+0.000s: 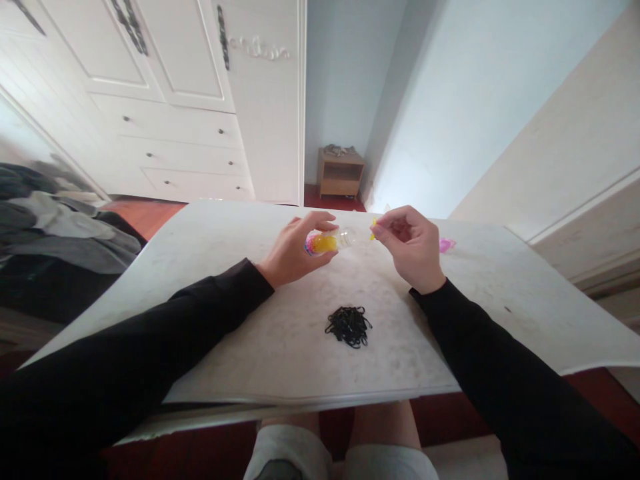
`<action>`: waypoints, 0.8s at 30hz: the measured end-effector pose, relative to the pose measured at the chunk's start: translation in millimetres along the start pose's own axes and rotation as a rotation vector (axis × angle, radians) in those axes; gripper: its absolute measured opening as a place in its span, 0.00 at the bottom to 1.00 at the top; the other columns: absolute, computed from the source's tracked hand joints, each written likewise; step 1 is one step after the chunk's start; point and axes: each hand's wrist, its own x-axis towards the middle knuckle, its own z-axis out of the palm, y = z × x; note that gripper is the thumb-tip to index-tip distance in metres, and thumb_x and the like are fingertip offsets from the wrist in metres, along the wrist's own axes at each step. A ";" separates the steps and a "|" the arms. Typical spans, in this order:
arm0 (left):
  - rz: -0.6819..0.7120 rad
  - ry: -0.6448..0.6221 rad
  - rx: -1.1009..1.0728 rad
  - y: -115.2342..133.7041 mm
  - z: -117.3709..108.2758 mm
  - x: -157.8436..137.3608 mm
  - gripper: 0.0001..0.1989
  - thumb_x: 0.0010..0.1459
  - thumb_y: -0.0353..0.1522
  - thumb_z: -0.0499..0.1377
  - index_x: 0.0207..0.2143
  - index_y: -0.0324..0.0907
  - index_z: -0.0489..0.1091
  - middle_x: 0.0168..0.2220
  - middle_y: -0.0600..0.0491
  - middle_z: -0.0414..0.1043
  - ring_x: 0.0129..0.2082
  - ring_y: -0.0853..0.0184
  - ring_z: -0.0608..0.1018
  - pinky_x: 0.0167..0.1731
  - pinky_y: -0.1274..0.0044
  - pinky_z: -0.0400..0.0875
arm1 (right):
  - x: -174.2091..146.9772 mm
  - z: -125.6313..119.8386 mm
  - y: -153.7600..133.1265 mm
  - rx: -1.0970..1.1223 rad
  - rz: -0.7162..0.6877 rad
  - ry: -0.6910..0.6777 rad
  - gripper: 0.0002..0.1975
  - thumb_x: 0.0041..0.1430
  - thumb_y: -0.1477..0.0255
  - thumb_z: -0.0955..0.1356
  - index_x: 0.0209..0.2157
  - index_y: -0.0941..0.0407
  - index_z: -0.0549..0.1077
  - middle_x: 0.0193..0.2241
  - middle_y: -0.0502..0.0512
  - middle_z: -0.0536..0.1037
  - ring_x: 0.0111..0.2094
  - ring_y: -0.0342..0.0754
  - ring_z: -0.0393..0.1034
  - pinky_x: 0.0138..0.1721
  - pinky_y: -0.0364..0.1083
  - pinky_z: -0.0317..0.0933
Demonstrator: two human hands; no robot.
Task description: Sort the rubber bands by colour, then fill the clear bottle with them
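In my left hand (300, 248) is a small clear bottle (346, 236), tilted on its side with its open neck toward the right. Yellow pieces fill its middle, and pink and blue ones show at its bottom end. My right hand (409, 241) pinches a small yellow piece (373, 229) between thumb and fingertips, a short way from the bottle's mouth. Its exact kind is too small to make out. Nearer to me, a loose pile of thin black bands (349, 326) lies on the table. Behind my right hand is a small pink see-through object (447, 246), partly hidden.
The white table (250, 353) has a worn top, and its near edge is just above my knees. Clothes (75, 230) are heaped beyond its left side. A white wardrobe (190, 150) and a small wooden cabinet (341, 175) stand past the far edge.
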 end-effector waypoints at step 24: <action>0.085 0.034 -0.110 7.7 0.6 -1.0 0.30 0.53 0.28 0.70 0.56 0.43 0.66 0.45 0.49 0.81 0.45 0.62 0.84 0.49 0.67 0.79 | -12.3 10.8 -8.7 -0.250 -0.264 -0.106 0.10 0.69 0.69 0.67 0.35 0.50 0.80 0.36 0.53 0.73 0.41 0.51 0.69 0.43 0.54 0.67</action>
